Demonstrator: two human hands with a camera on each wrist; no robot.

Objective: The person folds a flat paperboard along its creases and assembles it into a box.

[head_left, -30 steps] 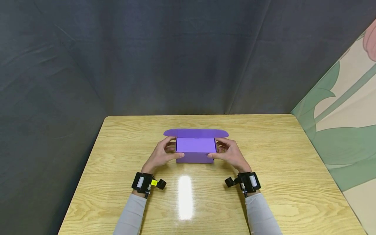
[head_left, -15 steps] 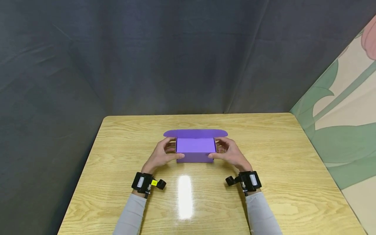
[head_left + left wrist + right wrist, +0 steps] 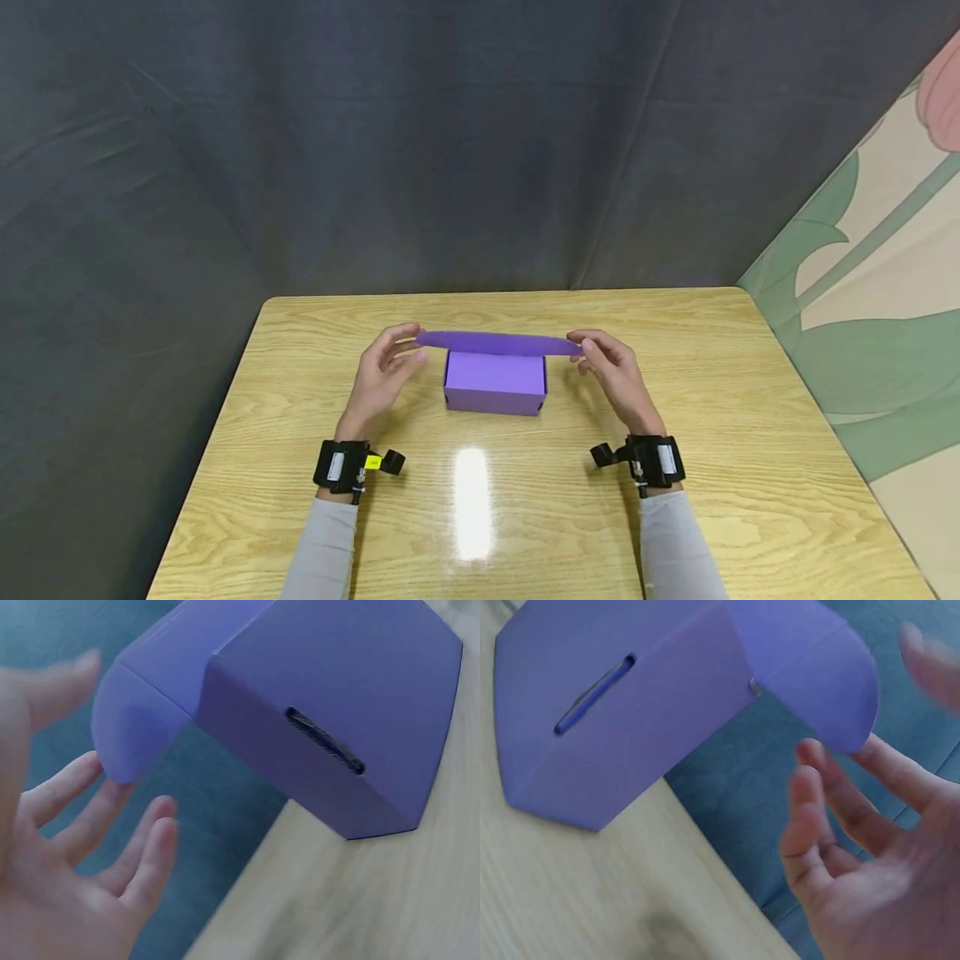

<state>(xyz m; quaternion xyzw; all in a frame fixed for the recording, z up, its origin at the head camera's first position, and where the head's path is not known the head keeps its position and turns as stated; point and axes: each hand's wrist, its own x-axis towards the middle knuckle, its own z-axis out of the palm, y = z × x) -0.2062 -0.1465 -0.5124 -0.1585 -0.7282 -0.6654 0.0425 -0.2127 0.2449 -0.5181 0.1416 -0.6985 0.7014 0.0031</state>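
A purple cardboard box [image 3: 495, 379] sits on the table, its lid flap [image 3: 498, 342] sticking out along the far top edge with rounded ends. My left hand [image 3: 378, 379] is at the flap's left end; in the left wrist view its fingertips [image 3: 112, 787] touch the rounded end [image 3: 139, 724] while the thumb stands apart. At the opposite end is my right hand [image 3: 617, 371], an extended finger [image 3: 889, 761] against the flap's edge [image 3: 840, 697] and the thumb away from it. Each side wall of the box has a narrow slot [image 3: 325, 741].
The box stands on a light wood table [image 3: 712, 500] with a bright glare strip in front of it. A dark curtain [image 3: 450, 150] hangs behind and to the left, and a floral-patterned cloth [image 3: 885, 367] borders the right side. Wrist cameras [image 3: 345, 467] are strapped to both arms.
Both hands have let go of the box's sides and moved outward and up to the flap's ends. The flap now looks narrower and slightly tilted, and the box has turned a little.
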